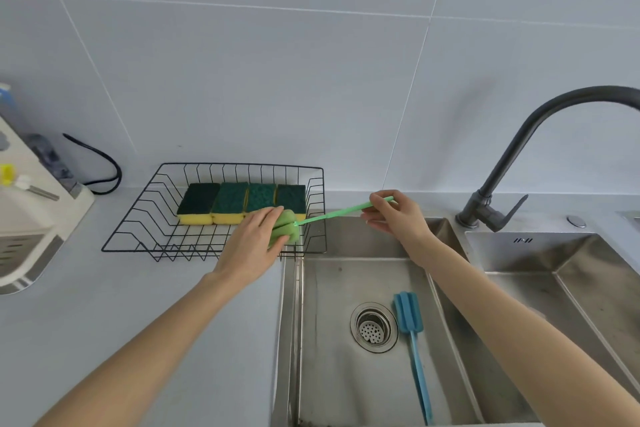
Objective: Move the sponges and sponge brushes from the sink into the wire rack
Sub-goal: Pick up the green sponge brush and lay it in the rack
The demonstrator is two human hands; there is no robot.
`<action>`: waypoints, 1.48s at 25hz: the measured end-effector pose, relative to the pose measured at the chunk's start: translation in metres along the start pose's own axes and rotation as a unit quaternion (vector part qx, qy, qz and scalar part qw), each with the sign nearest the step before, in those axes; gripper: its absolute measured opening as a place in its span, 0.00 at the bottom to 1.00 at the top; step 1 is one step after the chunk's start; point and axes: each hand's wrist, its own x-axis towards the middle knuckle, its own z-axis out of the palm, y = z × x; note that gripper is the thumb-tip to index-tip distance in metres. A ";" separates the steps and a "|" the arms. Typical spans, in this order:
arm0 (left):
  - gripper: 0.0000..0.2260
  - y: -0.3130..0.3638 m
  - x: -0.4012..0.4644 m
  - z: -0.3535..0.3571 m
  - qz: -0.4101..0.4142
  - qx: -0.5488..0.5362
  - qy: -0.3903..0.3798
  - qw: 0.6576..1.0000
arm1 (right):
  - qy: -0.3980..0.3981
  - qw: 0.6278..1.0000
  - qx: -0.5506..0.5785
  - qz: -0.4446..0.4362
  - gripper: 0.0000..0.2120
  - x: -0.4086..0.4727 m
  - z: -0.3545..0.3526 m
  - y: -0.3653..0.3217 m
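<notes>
Wire rack point(145, 218), on the surface point(138, 305) left of the sink point(346, 392): four sponges point(242, 203) in a row. Green sponge brush point(311, 218): over the rack's right edge, left hand point(254, 239) cupping its foam head, right hand point(394, 215) pinching the handle end. Blue sponge brush point(410, 333): lying in the sink beside the drain point(373, 326).

Large pale grey wall tiles point(277, 62) rise behind a matte grey counter point(121, 305). A dark curved faucet point(512, 163) stands at right. Light is soft and even.
</notes>
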 end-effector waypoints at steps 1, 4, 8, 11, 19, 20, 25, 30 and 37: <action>0.23 -0.003 0.004 -0.001 -0.015 -0.010 -0.006 1.000 | 0.004 1.000 0.008 0.006 0.06 0.004 0.005 -0.001; 0.23 -0.012 0.015 0.000 -0.059 -0.024 -0.025 0.998 | 0.019 0.999 0.014 0.032 0.07 0.019 0.017 -0.001; 0.24 -0.022 0.036 0.008 -0.121 -0.040 -0.062 0.990 | 0.032 0.997 0.035 0.063 0.04 0.040 0.027 0.004; 0.26 -0.030 0.049 0.021 -0.153 -0.067 -0.104 0.980 | 0.037 0.997 0.021 0.072 0.06 0.058 0.032 0.009; 0.26 -0.048 0.071 0.053 -0.187 -0.083 -0.162 0.965 | 0.054 0.992 -0.006 0.110 0.04 0.102 0.037 0.031; 0.25 -0.049 0.072 0.056 -0.187 -0.086 -0.164 0.965 | 0.058 0.992 -0.006 0.115 0.02 0.105 0.036 0.034; 0.22 -0.051 0.074 0.066 -0.188 -0.086 -0.158 0.966 | 0.068 0.987 0.024 0.141 0.05 0.111 0.033 0.049; 0.23 -0.048 0.076 0.064 -0.193 -0.081 -0.172 0.963 | 0.064 0.985 0.039 0.157 0.06 0.112 0.036 0.050; 0.27 -0.031 0.068 0.047 -0.164 -0.043 -0.179 0.969 | 0.051 0.980 -0.124 0.145 0.22 0.088 0.024 0.055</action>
